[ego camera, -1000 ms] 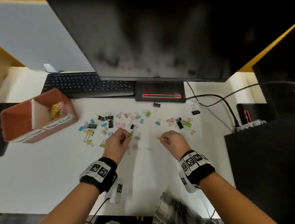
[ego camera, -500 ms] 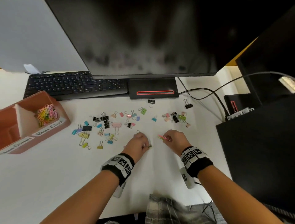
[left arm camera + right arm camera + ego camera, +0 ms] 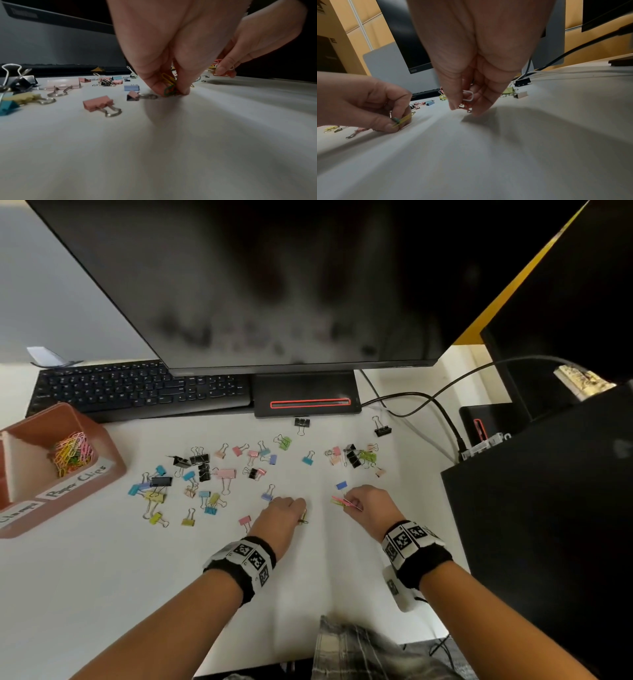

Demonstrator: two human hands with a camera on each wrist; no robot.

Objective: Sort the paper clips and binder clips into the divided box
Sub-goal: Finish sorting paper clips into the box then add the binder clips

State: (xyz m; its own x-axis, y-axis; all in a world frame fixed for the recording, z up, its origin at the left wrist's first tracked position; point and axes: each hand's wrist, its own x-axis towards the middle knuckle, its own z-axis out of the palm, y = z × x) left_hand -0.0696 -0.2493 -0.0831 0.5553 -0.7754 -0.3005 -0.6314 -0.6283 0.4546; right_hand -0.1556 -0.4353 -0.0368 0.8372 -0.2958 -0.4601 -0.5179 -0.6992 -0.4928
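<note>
Many paper clips point(image 3: 70, 453) fill one divided box point(image 3: 113, 474) compartment (labelled "Paper Clips")

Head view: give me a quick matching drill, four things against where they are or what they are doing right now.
Things:
1. left hand
2. right hand
3. box
4. keyboard

States:
A. under the monitor's left edge
B. pinches yellow and green paper clips
C. far left on the desk, paper clips inside
D. holds pink, yellow and white paper clips

Pairs: 1-B, 2-D, 3-C, 4-A
</note>
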